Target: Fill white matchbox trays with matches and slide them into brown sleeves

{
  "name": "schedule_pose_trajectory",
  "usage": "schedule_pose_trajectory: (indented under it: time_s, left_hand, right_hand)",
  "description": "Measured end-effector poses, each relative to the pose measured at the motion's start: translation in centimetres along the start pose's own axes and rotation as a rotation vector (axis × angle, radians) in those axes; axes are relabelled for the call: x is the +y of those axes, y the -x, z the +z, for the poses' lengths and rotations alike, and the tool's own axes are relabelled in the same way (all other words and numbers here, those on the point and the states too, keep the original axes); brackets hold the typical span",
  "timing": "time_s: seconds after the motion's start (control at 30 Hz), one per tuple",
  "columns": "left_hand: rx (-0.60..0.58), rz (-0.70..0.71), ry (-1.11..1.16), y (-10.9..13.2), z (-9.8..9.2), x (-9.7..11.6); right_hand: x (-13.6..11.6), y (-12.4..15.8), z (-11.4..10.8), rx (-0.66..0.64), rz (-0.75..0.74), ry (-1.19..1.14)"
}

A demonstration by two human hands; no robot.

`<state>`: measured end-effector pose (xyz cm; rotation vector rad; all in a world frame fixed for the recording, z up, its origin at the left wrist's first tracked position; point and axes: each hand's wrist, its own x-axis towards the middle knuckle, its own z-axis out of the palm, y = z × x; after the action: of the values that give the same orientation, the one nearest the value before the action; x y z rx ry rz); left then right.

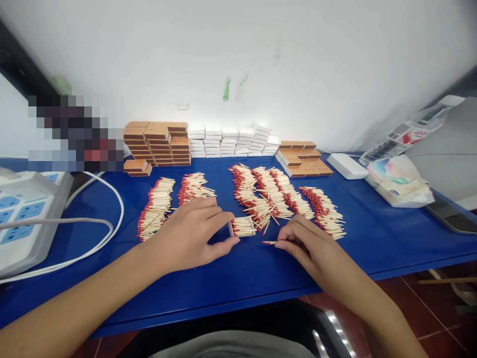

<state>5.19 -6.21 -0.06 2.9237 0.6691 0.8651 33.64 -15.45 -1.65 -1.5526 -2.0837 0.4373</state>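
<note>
A small white matchbox tray (252,232) with matches (242,226) lying in it rests on the blue table. My left hand (194,231) has its thumb and forefinger closed at the tray's left end. To the right of the tray, my right hand (303,241) pinches a few matches (269,242), their red heads pointing left. Loose red-headed matches lie in rows beyond my hands: two on the left (158,204) (192,188), several in the middle (274,191), and one on the right (324,211).
Against the wall stand stacked orange matchboxes (158,144), white trays (231,142) and more orange boxes (303,161). A power strip (33,219) with white cables (121,209) is at left. A white adapter (346,165), tissue pack (398,181), and bottle (406,134) sit at right.
</note>
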Motion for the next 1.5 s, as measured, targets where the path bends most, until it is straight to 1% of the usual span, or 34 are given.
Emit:
schedule_pose_trajectory:
  time_s: [0.17,0.27,0.37,0.43,0.5,0.57,0.63,0.67,0.73,0.83,1.03,1.23,1.37,1.5]
  left_hand:
    - [0.009,0.020,0.021,-0.1,-0.1,0.2]
    - [0.019,0.027,0.045,-0.1,-0.2,0.3]
    - [0.020,0.028,0.058,-0.1,-0.2,0.3]
    - [0.022,0.026,0.062,-0.1,-0.2,0.4]
    - [0.029,0.023,0.060,-0.1,-0.2,0.3]
    - [0.041,0.015,0.045,-0.1,-0.2,0.2]
    - [0.059,0.004,0.025,0.0,-0.2,0.1]
    - [0.069,-0.003,0.016,0.0,-0.2,0.0]
    - [0.075,-0.015,0.007,0.0,-0.2,-0.2]
    - [0.070,-0.021,0.003,-0.1,-0.1,-0.4]
    - [0.053,-0.020,0.008,-0.3,-0.1,-0.3]
    - [0.050,-0.029,0.007,-0.1,-0.1,-0.3]
    - [0.068,-0.012,0.002,-0.1,-0.1,-0.3]
    - [0.073,-0.005,-0.007,-0.2,-0.1,-0.3]
  right_hand:
    - [-2.4,-2.1,0.0,0.050,-0.117,0.039]
    - [-3.6,-3.4,0.5,0.076,-0.179,0.095]
    - [-4.2,-4.2,1.1,0.073,-0.211,0.103]
    - [-4.2,-4.2,1.2,0.090,-0.216,0.066]
    - [-3.7,-4.0,1.0,0.140,-0.208,0.019]
    - [-2.8,-3.7,0.6,0.212,-0.184,-0.002]
    - [-1.7,-3.2,0.0,0.238,-0.161,-0.001]
    - [-1.0,-3.0,-0.2,0.220,-0.152,0.001]
    - [0.2,-2.6,-0.5,0.135,-0.148,0.005]
    - [1.3,-2.2,-0.4,0.036,-0.150,0.024]
    - [1.1,-2.4,0.0,0.042,-0.150,0.085]
    - [1.1,-2.5,-0.1,0.008,-0.126,0.110]
    - [1.3,-2.4,0.0,0.010,-0.129,0.127]
    - [1.0,-2.4,-0.1,-0.015,-0.117,0.113]
